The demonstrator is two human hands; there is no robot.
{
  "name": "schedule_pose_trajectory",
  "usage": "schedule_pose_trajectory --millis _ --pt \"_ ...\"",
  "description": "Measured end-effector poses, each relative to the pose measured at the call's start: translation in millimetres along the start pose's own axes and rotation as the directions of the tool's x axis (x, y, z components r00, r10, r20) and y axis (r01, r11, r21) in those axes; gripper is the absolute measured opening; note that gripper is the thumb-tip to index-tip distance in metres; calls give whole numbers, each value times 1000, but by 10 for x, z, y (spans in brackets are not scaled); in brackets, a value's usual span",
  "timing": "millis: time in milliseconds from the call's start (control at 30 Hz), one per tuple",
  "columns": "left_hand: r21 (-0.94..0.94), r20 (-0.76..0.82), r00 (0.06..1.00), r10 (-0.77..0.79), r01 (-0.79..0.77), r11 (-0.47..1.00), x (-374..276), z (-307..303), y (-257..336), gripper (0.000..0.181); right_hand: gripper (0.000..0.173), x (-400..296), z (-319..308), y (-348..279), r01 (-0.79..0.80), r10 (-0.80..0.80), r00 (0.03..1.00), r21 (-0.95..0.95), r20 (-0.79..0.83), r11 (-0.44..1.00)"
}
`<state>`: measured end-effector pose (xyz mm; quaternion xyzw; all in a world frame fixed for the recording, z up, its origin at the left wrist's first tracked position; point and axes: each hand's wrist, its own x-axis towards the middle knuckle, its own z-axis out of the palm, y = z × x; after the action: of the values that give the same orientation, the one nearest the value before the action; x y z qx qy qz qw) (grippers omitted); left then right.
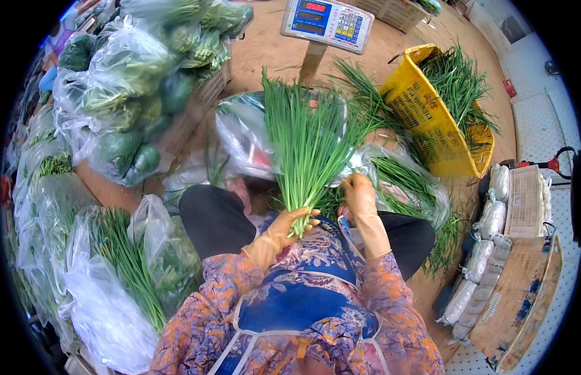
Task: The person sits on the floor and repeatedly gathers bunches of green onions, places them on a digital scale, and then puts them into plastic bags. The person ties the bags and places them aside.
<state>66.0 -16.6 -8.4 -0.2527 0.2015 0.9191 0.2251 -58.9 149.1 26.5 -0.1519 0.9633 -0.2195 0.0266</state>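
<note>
My left hand (283, 225), in a tan rubber glove, grips the pale stem ends of a bunch of long green garlic chives (302, 140), whose leaves fan out away from me. Gloved too, my right hand (359, 190) is just right of the stems, its fingers bent together; whether it holds anything cannot be told. Beside it lies an opened clear plastic bag (410, 187) with more chives. Behind the bunch, a filled clear bag (246, 126) rests at the base of a digital scale, whose display head (328, 23) stands on a post.
A yellow plastic crate (424, 112) of loose greens leans at the right. Bagged vegetables (126, 89) are heaped at the left, with more bagged greens (131, 262) nearer me. White plastic rolls (475, 262) and a worn crate (515, 295) lie at the far right.
</note>
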Motion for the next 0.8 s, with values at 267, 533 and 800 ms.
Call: schedule_pose_trajectory --millis 267,533,800 --pt "26 -10 999 41 -41 999 -9 37 -11 33 31 -216 -130 -281 -501 296 839 433 457 749" --pt "31 -15 1000 5 -5 1000 33 -27 -16 34 19 -143 162 -179 -74 47 991 230 122 970" --pt "188 -132 988 79 -53 981 0 39 -22 27 36 -341 312 528 -110 147 828 -99 541 989"
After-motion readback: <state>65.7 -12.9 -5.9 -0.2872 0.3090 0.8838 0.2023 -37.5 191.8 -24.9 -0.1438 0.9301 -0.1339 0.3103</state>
